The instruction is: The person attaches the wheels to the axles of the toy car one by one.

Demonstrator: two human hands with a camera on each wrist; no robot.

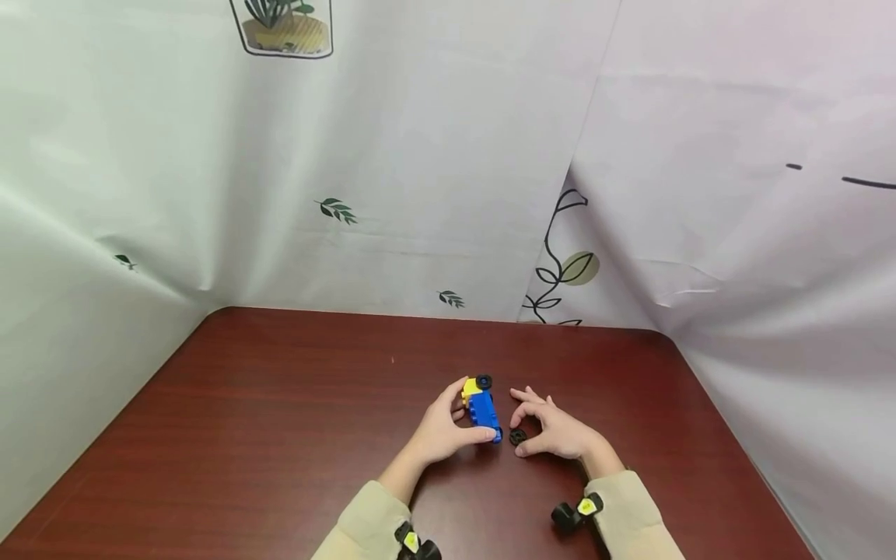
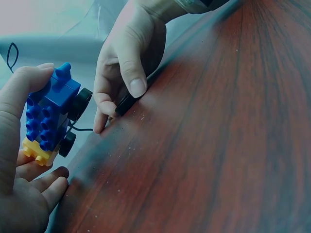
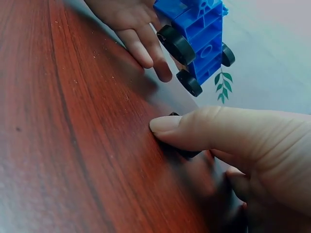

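Observation:
My left hand (image 1: 439,432) grips a toy car (image 1: 483,411) built of blue and yellow blocks, thumb at one end and fingers at the other. Three black wheels show on the car in the right wrist view, where its hollow blue underside (image 3: 205,48) faces the camera. Just to the right, my right hand (image 1: 560,432) pinches a loose black wheel (image 1: 517,437) between thumb and index finger, close to the tabletop. The other right fingers stretch forward. Seen from the right wrist, the thumb (image 3: 194,128) covers most of that wheel.
Both hands work over a reddish-brown wooden table (image 1: 280,404) with rounded far corners. A pale cloth backdrop (image 1: 420,155) with leaf prints rises behind it and along the sides. Each wrist wears a small black camera (image 1: 568,515) over a beige sleeve (image 1: 626,509).

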